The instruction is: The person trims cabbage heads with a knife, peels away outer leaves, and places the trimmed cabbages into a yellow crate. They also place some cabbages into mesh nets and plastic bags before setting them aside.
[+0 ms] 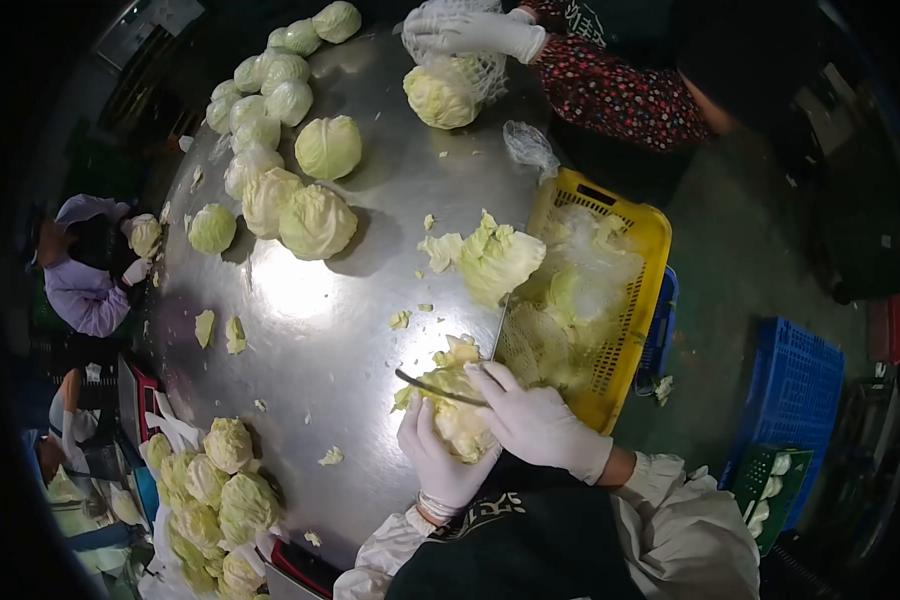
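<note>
At the table's near edge, my gloved left hand [442, 455] is wrapped round the lower left side of a pale cabbage [460, 425]. My gloved right hand [542, 420] is closed on a knife, whose thin dark blade [438, 388] lies across the top of the cabbage and points left. The knife's handle is hidden by the fingers. Loose leaves stick out at the cabbage's far side. Just beyond it, a large torn cabbage leaf [498, 262] lies on the metal table [370, 300].
A yellow crate [655, 235] with leaves and netting stands right of the table. Whole cabbages [317, 222] sit at the far left, more [228, 445] at the near left. Across the table, a co-worker's gloved hand [480, 35] touches a netted cabbage [442, 95]. Another person [85, 265] stands at left.
</note>
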The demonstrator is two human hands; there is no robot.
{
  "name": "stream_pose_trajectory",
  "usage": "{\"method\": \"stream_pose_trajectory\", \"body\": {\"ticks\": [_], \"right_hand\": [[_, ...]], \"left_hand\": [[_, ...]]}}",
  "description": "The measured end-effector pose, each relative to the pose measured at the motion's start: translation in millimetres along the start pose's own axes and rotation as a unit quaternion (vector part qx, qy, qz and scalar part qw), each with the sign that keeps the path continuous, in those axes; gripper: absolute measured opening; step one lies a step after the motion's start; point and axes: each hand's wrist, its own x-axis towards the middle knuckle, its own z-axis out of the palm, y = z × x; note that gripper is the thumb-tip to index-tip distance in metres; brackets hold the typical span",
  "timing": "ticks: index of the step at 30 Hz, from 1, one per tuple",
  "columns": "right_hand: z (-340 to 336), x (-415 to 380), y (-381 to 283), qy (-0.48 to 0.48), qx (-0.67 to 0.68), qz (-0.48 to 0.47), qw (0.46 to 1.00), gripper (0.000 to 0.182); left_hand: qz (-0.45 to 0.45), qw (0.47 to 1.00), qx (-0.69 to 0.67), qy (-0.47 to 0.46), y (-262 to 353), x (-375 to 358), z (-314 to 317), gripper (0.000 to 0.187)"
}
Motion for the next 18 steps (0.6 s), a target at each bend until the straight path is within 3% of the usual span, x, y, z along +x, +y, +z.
{"method": "stream_pose_trajectory", "body": {"ticks": [4,10,18], "right_hand": [[-11.2,-13.0,-7.7,-0.019,0.017,0.025,0.999,0.061],[1.4,-10.7,-6.6,0.027,-0.04,0.035,0.998,0.06],[-9.1,13.0,6.2,0.034,0.08,0.084,0.993,0.042]], "left_hand": [[-0.009,1.0,-0.025,0.01,3.1,3.0,1.7,0.107],[0.0,1.0,0.002,0.014,2.3,2.8,2.7,0.107],[-0.006,1.0,-0.016,-0.002,3.2,1.0,-4.5,0.107]]}}
